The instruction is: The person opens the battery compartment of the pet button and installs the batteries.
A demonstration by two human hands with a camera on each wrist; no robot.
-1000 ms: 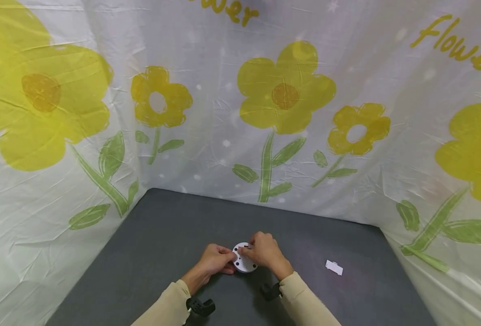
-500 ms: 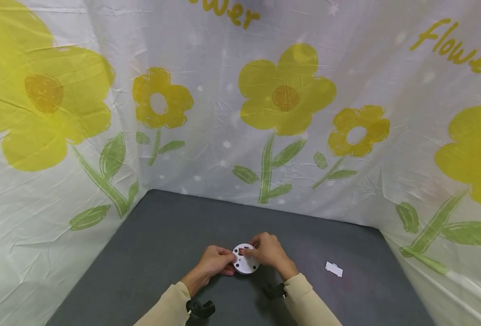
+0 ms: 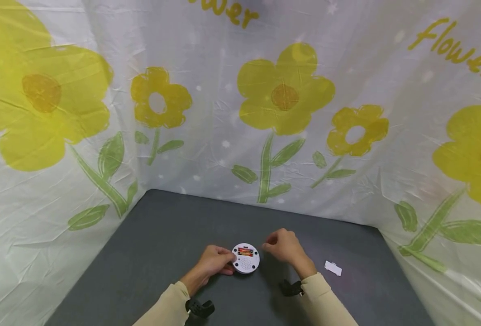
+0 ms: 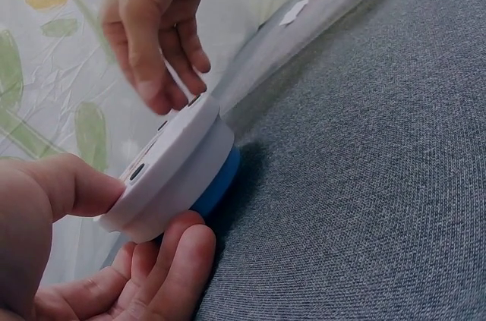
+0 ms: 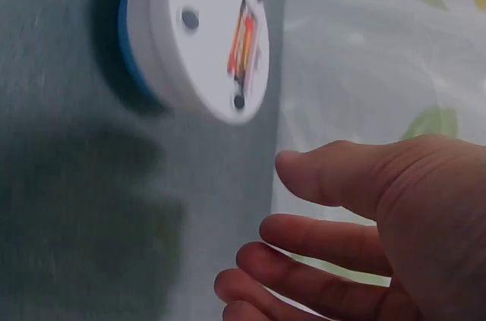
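Observation:
A round white device with a blue underside rests on the dark table, its face with dark round feet and small holes turned up. Two red-and-orange batteries lie side by side in its uncovered compartment. My left hand pinches the device's left edge, thumb on top and fingers beneath, as the left wrist view shows. Off to the device's right, my right hand hovers with loosely bent fingers and nothing between them. In the right wrist view its thumb stands apart from the fingers. The white battery cover lies farther right.
The dark grey cloth-covered table reaches back to a white curtain printed with yellow flowers, which also hangs along both sides. Each wrist wears a black band-mounted device, such as the left one.
My right hand has let go of the batteries and drawn away to the right, so both batteries now show in the compartment. The left hand keeps its hold on the device.

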